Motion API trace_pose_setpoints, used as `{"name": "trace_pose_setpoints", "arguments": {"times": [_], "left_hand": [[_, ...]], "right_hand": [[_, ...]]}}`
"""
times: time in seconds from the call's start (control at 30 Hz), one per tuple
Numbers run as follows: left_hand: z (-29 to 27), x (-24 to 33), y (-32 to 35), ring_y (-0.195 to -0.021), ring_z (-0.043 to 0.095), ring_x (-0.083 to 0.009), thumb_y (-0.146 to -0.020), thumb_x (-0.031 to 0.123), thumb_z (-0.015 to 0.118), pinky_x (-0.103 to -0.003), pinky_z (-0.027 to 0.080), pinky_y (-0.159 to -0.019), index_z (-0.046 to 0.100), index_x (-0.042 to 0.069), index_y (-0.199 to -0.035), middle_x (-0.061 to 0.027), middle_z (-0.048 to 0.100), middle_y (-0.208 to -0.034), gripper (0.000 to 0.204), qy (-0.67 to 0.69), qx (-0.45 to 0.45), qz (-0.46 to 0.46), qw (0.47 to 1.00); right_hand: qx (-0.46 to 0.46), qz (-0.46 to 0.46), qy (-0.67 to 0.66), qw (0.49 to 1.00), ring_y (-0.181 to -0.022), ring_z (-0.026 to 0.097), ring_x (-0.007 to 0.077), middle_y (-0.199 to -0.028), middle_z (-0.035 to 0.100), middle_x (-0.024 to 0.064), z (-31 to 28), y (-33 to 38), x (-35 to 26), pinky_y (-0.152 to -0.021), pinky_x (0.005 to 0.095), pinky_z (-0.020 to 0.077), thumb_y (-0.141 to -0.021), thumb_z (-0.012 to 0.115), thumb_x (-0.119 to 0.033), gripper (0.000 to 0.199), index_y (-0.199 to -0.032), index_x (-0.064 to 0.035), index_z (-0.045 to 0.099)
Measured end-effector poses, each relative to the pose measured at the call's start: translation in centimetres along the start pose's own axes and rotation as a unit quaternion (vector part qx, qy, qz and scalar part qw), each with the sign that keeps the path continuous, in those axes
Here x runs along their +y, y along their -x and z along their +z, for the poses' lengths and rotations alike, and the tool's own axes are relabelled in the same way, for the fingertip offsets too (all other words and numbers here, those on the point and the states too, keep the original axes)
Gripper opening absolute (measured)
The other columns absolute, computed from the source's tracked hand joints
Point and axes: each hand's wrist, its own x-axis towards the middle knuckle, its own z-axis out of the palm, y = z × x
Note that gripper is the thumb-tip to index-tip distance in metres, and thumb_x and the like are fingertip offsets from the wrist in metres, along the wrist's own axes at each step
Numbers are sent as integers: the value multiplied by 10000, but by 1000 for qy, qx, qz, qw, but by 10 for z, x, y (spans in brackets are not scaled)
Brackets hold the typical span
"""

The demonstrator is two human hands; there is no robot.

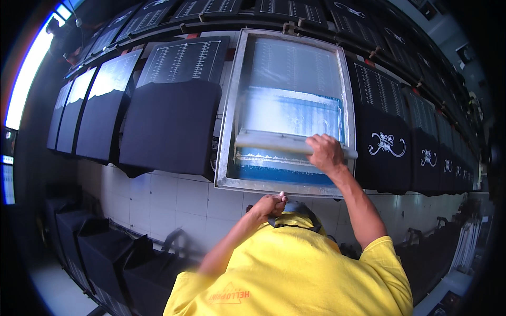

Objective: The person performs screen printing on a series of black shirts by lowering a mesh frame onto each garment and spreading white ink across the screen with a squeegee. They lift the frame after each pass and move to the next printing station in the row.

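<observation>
My right hand is closed round the right part of a long pale squeegee. The squeegee lies crosswise on a screen-printing screen in a metal frame. White ink covers the mesh beyond the squeegee, and a blue band shows nearer to me. My left hand is curled closed just short of the frame's near edge, its thumb uppermost. Whether anything is inside those fingers is hidden. The cloth under the screen cannot be made out.
Left of the screen, black shirts lie on sloping boards. At the right, black shirts carry white scroll prints. A metal rail runs behind the boards, with another row beyond. Black-draped boards stand behind me across a tiled floor.
</observation>
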Motion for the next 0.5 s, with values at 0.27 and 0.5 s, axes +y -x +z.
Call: {"name": "trace_pose_setpoints", "arguments": {"times": [0.27, 0.5], "left_hand": [[6, 13, 2, -472, 284, -72, -1096, 260, 386, -235, 223, -428, 538, 120, -880, 77, 365, -612, 298, -5, -22, -35, 999], [6, 16, 8, -454, 277, -76, -1096, 287, 388, -231, 229, -411, 521, 133, -884, 73, 335, -579, 294, -2, -46, -46, 998]], "right_hand": [[60, -6, 0, 998, -845, 645, 268, -933, 684, 57, -3, 52, -37, -771, 402, 529, -684, 763, -96, 278, -935, -69, 645], [61, -16, -13, 998, -849, 635, 268, -943, 675, 59, -2, 71, -45, -759, 383, 523, -646, 737, -44, 320, -949, -59, 637]]}}
